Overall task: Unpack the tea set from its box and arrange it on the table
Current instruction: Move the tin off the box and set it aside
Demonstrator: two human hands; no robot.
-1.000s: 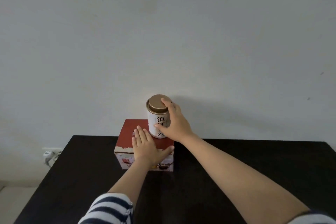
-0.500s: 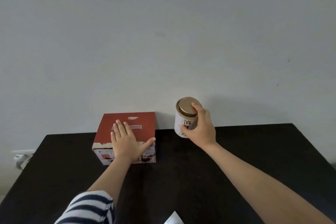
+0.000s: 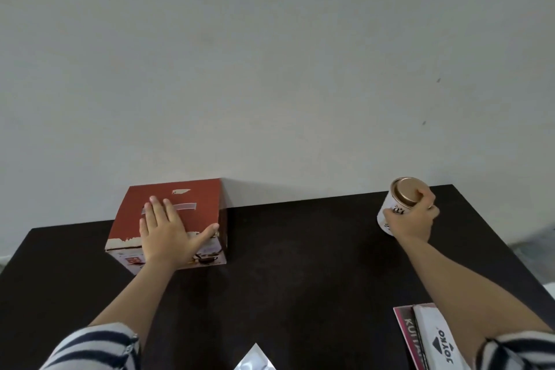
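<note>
A red box (image 3: pixel 192 198) with a taped, closed lid stands at the back left of the dark table (image 3: pixel 300 264), against the wall. My left hand (image 3: pixel 168 228) lies flat on its lid, fingers spread. Far to the right, near the table's back right corner, my right hand (image 3: pixel 416 216) grips a white tea tin (image 3: pixel 393 207) with a bronze lid and black characters. The tin is tilted toward me and sits at or just above the tabletop; my hand hides its base.
A white and pink packet (image 3: pixel 432 336) with printed lettering lies at the front right, under my right forearm. A shiny foil corner (image 3: pixel 255 359) pokes up at the bottom edge. The pale wall (image 3: pixel 270 69) rises right behind the table.
My right hand has carried the tin off the box lid and far to the right, down near the table's back right corner. My left hand has stayed flat on the box.
</note>
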